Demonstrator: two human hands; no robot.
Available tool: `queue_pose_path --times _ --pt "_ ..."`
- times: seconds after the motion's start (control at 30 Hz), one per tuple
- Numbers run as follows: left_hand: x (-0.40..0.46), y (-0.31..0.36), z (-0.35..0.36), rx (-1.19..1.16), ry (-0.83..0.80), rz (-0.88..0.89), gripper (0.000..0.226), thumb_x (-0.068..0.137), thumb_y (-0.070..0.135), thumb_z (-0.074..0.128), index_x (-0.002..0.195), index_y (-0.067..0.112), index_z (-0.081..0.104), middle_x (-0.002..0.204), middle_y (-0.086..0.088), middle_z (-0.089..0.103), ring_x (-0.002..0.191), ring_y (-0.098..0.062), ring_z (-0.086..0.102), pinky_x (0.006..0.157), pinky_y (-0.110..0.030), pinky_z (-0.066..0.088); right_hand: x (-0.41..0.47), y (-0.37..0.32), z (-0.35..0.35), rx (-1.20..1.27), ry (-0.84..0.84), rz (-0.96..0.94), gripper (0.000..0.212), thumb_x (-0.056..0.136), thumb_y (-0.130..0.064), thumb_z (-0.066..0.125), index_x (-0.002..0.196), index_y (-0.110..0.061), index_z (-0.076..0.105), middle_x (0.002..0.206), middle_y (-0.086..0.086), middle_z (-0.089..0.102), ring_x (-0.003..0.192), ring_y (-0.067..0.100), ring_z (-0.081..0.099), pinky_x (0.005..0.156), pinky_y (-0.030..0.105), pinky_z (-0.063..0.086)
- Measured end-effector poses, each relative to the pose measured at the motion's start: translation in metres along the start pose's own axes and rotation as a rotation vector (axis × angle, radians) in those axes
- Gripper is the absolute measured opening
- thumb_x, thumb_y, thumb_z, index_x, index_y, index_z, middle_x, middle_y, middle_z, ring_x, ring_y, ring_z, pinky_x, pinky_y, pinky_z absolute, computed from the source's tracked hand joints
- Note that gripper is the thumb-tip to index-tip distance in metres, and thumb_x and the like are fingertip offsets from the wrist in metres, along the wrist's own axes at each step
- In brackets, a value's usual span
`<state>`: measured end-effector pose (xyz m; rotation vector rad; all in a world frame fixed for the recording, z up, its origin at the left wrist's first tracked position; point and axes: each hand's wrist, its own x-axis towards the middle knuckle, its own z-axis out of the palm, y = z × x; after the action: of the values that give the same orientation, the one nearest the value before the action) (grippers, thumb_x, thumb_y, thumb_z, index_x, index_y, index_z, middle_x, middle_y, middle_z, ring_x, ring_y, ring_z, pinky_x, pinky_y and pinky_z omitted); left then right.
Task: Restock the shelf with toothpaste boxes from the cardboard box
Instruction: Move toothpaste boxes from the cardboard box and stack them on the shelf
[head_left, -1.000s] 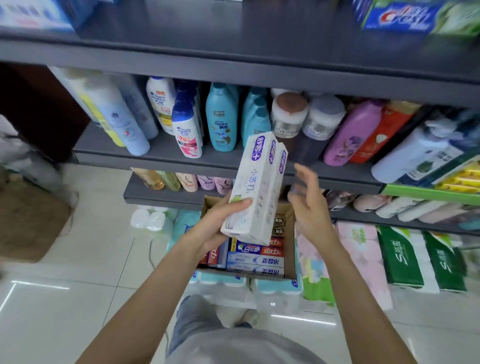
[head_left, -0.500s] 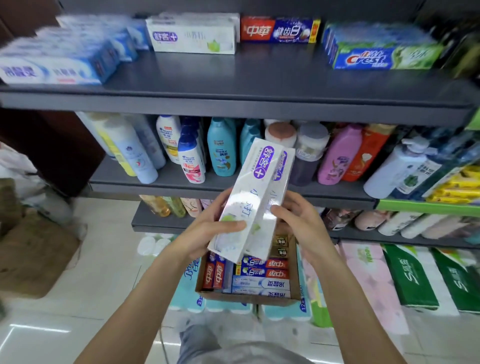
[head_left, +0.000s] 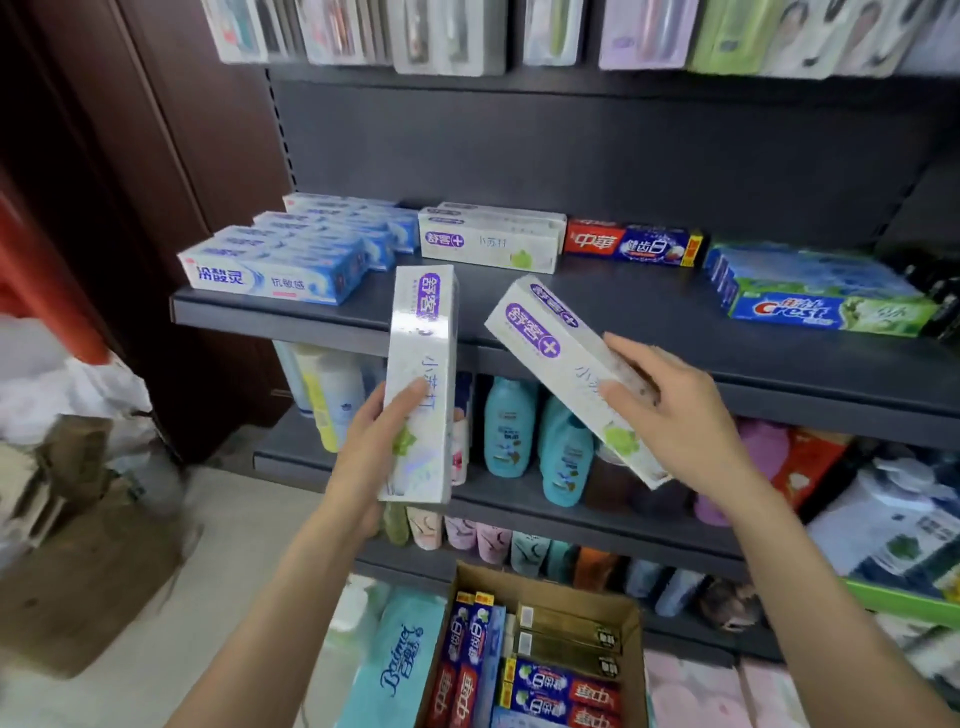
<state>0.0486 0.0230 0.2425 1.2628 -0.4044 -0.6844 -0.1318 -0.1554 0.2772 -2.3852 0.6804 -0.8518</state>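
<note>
Two white toothpaste boxes with purple logo ovals and a green leaf mark, one per hand. Left hand (head_left: 375, 447) grips the left box (head_left: 423, 384), near upright, mid frame. Right hand (head_left: 675, 415) grips the right box (head_left: 569, 374), tilted, top end toward upper left, over the grey shelf (head_left: 597, 306) edge. On the shelf: matching white stack (head_left: 491, 244), count unclear; one red-blue box (head_left: 631, 244); blue stacks upper left (head_left: 291, 260); Crest stack (head_left: 815, 296) at right, blurred. Cardboard box (head_left: 540, 654) bottom centre, cut off by the frame, holds more cartons.
</note>
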Motion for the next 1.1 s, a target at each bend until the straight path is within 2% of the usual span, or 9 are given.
queue_pose_path --times 0.17,0.3,0.4,0.63,0.7,0.8,0.9,0.97,1.1 --pt "0.04 0.033 -0.008 -0.075 0.099 0.068 0.025 0.089 0.034 0.058 0.112 0.022 0.058 0.094 0.002 0.072 0.078 -0.014 0.069 0.068 -0.031 0.054 0.084 -0.012 -0.002 -0.17 -0.083 -0.123 0.044 0.089 -0.021 0.06 0.132 -0.02 0.053 0.128 0.001 0.058 0.115 0.021 0.053 0.097 0.04 0.042" --pt "0.068 0.051 -0.013 -0.101 0.074 0.039 0.022 0.09 0.032 0.057 0.109 0.02 0.058 0.09 -0.001 0.07 0.072 -0.014 0.067 0.058 -0.026 0.054 0.153 -0.008 0.023 -0.207 -0.199 -0.169 0.04 0.086 -0.017 0.065 0.125 -0.02 0.059 0.13 -0.001 0.059 0.12 0.018 0.053 0.102 0.034 0.041" --pt "0.088 0.057 -0.023 -0.06 0.051 0.07 0.028 0.088 0.026 0.062 0.112 0.012 0.059 0.099 -0.006 0.071 0.08 -0.018 0.068 0.073 -0.033 0.057 0.199 -0.009 0.057 -0.309 -0.221 -0.209 0.037 0.087 -0.017 0.064 0.124 -0.022 0.06 0.131 -0.004 0.059 0.123 0.017 0.051 0.098 0.027 0.038" --pt "0.126 0.073 -0.031 -0.059 0.039 0.155 0.04 0.085 0.014 0.066 0.12 0.004 0.049 0.111 -0.01 0.067 0.091 -0.017 0.069 0.072 -0.025 0.058 0.253 -0.014 0.112 -0.599 -0.005 -0.262 0.027 0.09 -0.017 0.057 0.116 -0.023 0.065 0.129 0.001 0.056 0.119 0.026 0.041 0.099 0.035 0.03" --pt "0.135 0.073 -0.028 -0.053 0.04 0.163 0.043 0.085 0.017 0.066 0.122 0.004 0.048 0.115 -0.01 0.066 0.098 -0.02 0.067 0.076 -0.025 0.058 0.247 -0.031 0.111 -0.354 0.034 -0.203 0.022 0.091 -0.023 0.056 0.111 -0.023 0.066 0.124 0.001 0.057 0.114 0.023 0.047 0.096 0.031 0.034" --pt "0.147 0.07 -0.018 -0.056 0.065 0.184 0.042 0.086 0.019 0.066 0.122 0.006 0.047 0.115 -0.007 0.066 0.101 -0.017 0.066 0.082 -0.027 0.056 0.222 -0.066 0.102 0.212 -0.353 -0.071 0.029 0.089 -0.044 0.056 0.116 -0.037 0.057 0.113 -0.007 0.064 0.097 0.008 0.063 0.09 0.025 0.043" --pt "0.159 0.069 -0.003 -0.088 0.053 0.187 0.047 0.085 0.027 0.067 0.124 0.009 0.047 0.12 -0.007 0.064 0.107 -0.019 0.063 0.094 -0.037 0.051 0.199 -0.077 0.097 0.111 -0.544 -0.134 0.057 0.082 -0.041 0.067 0.133 -0.04 0.042 0.109 -0.016 0.062 0.096 0.002 0.062 0.085 0.018 0.048" --pt "0.164 0.066 0.001 0.065 0.025 0.203 0.05 0.081 0.045 0.063 0.122 0.019 0.049 0.124 0.003 0.061 0.114 -0.015 0.058 0.102 -0.041 0.044 0.2 -0.071 0.086 0.061 -0.46 -0.171 0.062 0.08 -0.028 0.072 0.133 -0.041 0.042 0.108 -0.02 0.059 0.097 0.001 0.058 0.083 0.011 0.045" --pt "0.164 0.057 -0.013 0.887 -0.047 0.432 0.034 0.09 0.044 0.052 0.118 0.026 0.057 0.117 0.01 0.063 0.109 -0.009 0.057 0.098 -0.034 0.042 0.217 -0.045 0.062 -0.149 -0.283 -0.295 0.06 0.079 -0.014 0.073 0.13 -0.034 0.05 0.125 -0.016 0.053 0.115 0.008 0.05 0.094 0.019 0.033"
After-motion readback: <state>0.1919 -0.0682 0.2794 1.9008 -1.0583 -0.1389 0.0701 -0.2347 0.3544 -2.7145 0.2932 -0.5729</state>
